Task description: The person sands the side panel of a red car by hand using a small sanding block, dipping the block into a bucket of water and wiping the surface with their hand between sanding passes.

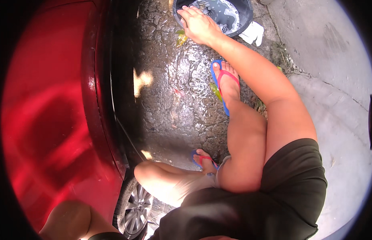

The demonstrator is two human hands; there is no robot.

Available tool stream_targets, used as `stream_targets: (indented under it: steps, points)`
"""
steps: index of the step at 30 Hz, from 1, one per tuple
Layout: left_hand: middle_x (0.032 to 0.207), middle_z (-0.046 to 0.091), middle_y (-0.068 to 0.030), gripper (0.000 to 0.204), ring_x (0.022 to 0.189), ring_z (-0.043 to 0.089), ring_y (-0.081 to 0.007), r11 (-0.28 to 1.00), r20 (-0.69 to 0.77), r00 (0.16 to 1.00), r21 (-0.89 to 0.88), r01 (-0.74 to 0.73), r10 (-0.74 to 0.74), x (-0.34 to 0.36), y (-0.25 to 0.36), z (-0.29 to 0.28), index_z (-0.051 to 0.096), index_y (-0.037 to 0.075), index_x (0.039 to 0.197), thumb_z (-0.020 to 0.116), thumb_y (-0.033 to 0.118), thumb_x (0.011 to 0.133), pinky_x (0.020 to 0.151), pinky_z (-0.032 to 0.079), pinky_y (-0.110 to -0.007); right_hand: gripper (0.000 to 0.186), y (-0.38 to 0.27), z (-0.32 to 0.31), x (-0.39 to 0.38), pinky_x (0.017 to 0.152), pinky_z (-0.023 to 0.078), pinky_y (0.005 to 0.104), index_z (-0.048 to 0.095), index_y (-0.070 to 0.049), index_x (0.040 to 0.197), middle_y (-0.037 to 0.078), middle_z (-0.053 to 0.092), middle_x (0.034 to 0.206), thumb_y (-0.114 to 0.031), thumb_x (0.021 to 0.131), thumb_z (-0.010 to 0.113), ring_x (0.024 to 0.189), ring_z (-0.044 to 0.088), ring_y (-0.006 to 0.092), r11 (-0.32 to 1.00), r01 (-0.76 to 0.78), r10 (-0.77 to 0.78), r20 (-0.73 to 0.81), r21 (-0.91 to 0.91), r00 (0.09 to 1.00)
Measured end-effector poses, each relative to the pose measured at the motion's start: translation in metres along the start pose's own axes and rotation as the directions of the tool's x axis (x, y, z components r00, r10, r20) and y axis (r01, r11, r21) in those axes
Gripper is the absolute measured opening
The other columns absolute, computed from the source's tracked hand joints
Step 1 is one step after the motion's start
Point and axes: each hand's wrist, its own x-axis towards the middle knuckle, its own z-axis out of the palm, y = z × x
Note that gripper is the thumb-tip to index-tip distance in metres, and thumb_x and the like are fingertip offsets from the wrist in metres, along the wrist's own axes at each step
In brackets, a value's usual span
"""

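Observation:
At the far end of my stretched-out arm, my right hand [200, 25] is over the near left rim of a dark bucket [246, 27]. Its fingers are spread and I see nothing held in them. Whether the fingertips rest on the rim I cannot tell. Foamy, greyish water [224, 14] fills the bucket. Beside a red car panel [46, 120], part of my bent left arm [70, 222] shows at the lower left. The left hand itself does not show.
A white glove-like item [253, 33] lies right of the bucket. The wet, rough ground [174, 104] has leaves on it. My feet wear blue flip-flops [218, 76]. A car wheel [136, 210] is at the lower left; pale concrete [338, 108] lies to the right.

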Motion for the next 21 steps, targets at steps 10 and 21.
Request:
stream_targets:
  steps: [10, 21]
  points:
    - [0.11, 0.07, -0.0184, 0.02, 0.097, 0.07, -0.0229, 0.993, -0.105, 0.987, -0.039, 0.114, -0.118, -0.042, 0.015, 0.014, 0.06, -0.009, 0.112, 0.065, 0.002, 0.096, 0.089, 0.056, -0.037, 0.051, -0.017, -0.014, 0.004, 0.118, 0.042, 0.0468, 0.049, -0.006, 0.149, 0.016, 0.044, 0.159, -0.021, 0.1, 0.049, 0.148, 0.04, 0.0364, 0.999, -0.037, 0.038, 0.132, -0.015, 0.99]
    - [0.112, 0.07, -0.0182, 0.027, 0.1, 0.069, -0.0217, 0.973, -0.215, 0.953, -0.134, 0.188, -0.213, -0.064, 0.03, 0.038, 0.058, -0.009, 0.117, 0.066, 0.007, 0.097, 0.09, 0.054, -0.036, 0.043, -0.017, -0.02, 0.002, 0.117, 0.043, 0.0467, 0.058, -0.008, 0.14, 0.016, 0.053, 0.152, -0.024, 0.1, 0.051, 0.141, 0.049, 0.0366, 0.996, -0.001, 0.009, 0.099, -0.087, 0.995]
